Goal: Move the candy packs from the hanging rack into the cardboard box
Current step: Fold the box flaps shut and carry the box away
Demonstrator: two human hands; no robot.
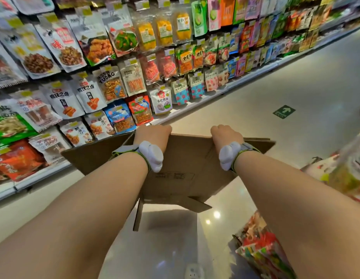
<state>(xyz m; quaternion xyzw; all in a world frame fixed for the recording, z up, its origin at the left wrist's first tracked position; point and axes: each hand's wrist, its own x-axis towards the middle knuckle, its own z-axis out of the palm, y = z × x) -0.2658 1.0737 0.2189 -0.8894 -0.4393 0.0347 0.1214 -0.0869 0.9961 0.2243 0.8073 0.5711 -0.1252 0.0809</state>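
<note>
A brown cardboard box hangs in the air in front of me, above the shop floor. My left hand grips its far edge on the left, fingers curled over the rim. My right hand grips the same edge on the right. Both wrists wear white sensor bands. The box's inside is hidden from here and its bottom flaps hang loose. A hanging rack full of snack packs runs along the left. Colourful candy packs hang at the lower right, blurred.
The pale glossy aisle floor stretches ahead, with a green arrow sticker on it. The rack's white base rail runs along the left. More blurred packs hang at the right edge, close to my right arm.
</note>
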